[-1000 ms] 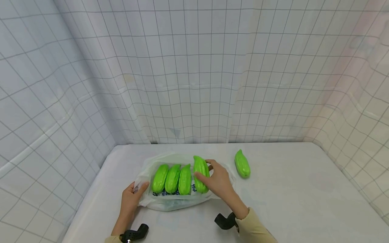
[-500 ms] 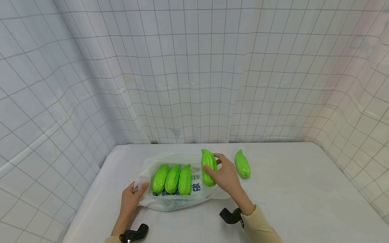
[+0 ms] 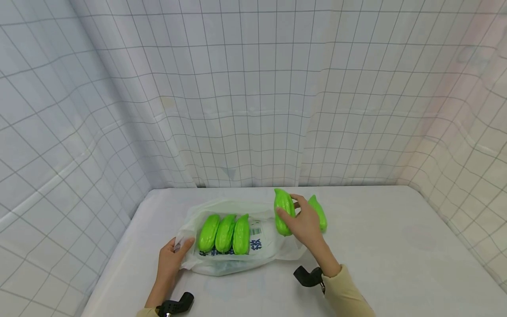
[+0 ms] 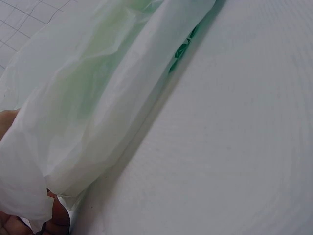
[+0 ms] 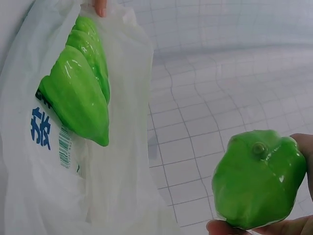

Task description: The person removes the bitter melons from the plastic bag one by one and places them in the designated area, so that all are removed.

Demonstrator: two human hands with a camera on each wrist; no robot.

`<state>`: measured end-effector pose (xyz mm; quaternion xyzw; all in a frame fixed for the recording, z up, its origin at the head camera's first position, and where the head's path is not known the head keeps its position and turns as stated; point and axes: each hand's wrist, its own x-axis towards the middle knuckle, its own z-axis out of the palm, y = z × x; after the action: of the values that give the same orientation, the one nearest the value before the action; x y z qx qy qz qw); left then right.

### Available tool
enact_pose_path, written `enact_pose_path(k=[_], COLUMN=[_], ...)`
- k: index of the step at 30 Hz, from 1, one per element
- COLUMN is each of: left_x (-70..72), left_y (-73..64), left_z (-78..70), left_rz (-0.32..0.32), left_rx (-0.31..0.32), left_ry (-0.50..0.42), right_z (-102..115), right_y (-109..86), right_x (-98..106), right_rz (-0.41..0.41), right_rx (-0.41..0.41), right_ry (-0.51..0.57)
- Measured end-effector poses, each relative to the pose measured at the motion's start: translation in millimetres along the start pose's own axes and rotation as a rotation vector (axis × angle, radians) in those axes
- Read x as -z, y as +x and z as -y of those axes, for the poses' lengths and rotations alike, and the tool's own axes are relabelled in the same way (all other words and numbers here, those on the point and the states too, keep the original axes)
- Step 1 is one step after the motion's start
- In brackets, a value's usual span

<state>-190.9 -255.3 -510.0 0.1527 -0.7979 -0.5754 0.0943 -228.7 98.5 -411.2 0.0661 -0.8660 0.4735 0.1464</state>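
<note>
My right hand (image 3: 310, 226) holds a bright green, ridged gourd (image 3: 283, 210) with a pointed tip, raised over the right end of a white plastic bag (image 3: 225, 267). In the right wrist view the held gourd (image 5: 257, 183) shows its round end, with fingertips (image 5: 222, 227) at its edge. Three similar gourds (image 3: 224, 233) lie side by side in the bag's open mouth. At the bag's left end my left hand (image 3: 170, 259) pinches its edge between thumb and fingers. The left wrist view has the thin bag (image 4: 122, 107) over part of that hand.
Another green gourd (image 3: 318, 215) lies on the white table (image 3: 396, 246) to the right, partly hidden behind my right hand. Grid-patterned white curtains (image 3: 253, 110) stand along the back and both sides. Blue print and a barcode (image 3: 255, 231) show inside the bag.
My right hand has lifted the gourd from beside the other three and carried it up and to the right, baring the bag's print. My left hand has stayed at the bag's edge.
</note>
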Motion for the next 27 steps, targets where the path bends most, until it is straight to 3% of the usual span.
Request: enact_pose_path(k=[9,27], left_x=[-0.1,-1.2], left_y=[1.0,1.2], left_z=[1.3,1.9], left_rz=[-0.017,-0.019], left_rx=[-0.01,-0.008], left_ry=[0.012,0.003], right_z=[-14.1,-50.0], right_y=[8.1,23.4], right_x=[15.3,31.7], right_rz=[-0.073,-0.134], right_rx=[-0.022,-0.126], right_ry=[-0.074,-0.157])
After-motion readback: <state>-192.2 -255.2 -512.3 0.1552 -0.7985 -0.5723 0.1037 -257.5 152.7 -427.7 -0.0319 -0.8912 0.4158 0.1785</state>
